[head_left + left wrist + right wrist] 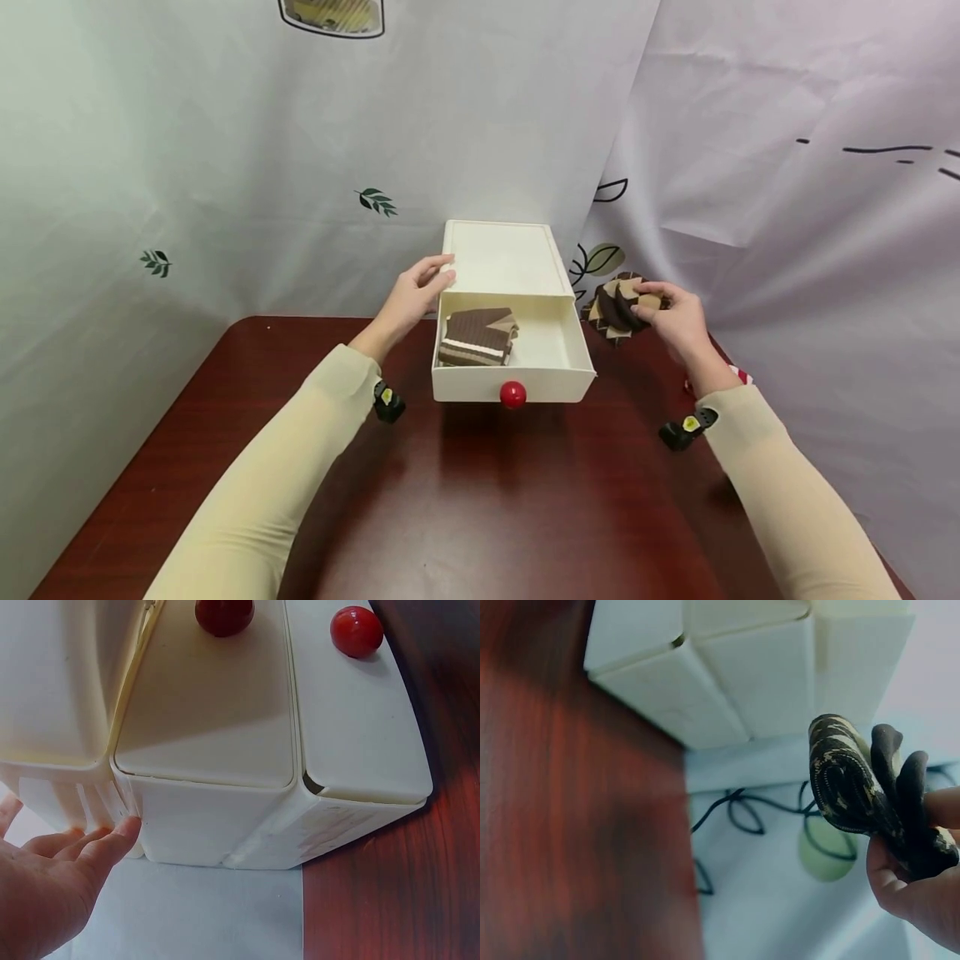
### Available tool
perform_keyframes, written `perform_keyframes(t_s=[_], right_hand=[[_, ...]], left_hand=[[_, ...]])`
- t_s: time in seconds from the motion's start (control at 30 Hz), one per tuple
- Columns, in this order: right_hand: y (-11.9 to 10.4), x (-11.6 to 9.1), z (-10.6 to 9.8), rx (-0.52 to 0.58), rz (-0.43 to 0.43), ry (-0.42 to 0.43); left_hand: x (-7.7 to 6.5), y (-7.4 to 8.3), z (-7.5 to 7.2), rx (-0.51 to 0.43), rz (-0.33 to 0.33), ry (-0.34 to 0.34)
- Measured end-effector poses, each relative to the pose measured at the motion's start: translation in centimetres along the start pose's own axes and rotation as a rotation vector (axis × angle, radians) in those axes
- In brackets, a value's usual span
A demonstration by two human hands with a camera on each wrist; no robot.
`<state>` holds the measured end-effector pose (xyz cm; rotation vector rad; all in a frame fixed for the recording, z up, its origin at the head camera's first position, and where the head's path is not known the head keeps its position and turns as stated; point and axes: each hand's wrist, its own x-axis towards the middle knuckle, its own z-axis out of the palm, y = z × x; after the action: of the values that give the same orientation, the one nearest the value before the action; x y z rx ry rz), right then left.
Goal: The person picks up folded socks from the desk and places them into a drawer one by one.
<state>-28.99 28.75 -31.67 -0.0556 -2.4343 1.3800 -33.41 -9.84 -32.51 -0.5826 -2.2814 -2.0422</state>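
A white drawer unit (506, 254) has its top drawer (558, 337), with a red knob (513, 394), pulled out. Inside on the left lies a folded brown and beige knit item (477, 337) with a white stripe. My left hand (420, 287) touches the unit's left side near its top edge; in the left wrist view the hand's (60, 877) fingers lie fairly straight against the wall. To the right of the drawer, my right hand (677, 321) pinches a folded brown and beige patterned glove (621, 307). Dark finger-like ends of the glove (900, 765) show in the right wrist view.
Two lower drawers with red knobs (357, 632) are closed beneath the open one. A red and white item (738, 377) is partly hidden behind my right wrist. The unit stands on a dark red table (480, 517) before a printed cloth (487, 125).
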Motion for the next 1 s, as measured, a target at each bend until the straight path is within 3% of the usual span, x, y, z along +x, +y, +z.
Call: perform_keyframes(t_s=[0.8, 1.0], right_hand=[[-6.7, -2.0, -1.1, 0.048, -0.097, -0.025], [-8.3, -2.8, -1.2, 0.117, -0.13, -0.031]], left_hand=[[-0.2, 0.3, 0.1, -0.014, 0.002, 0.001], [-0.1, -0.1, 0.1, -0.013, 0.003, 0.004]])
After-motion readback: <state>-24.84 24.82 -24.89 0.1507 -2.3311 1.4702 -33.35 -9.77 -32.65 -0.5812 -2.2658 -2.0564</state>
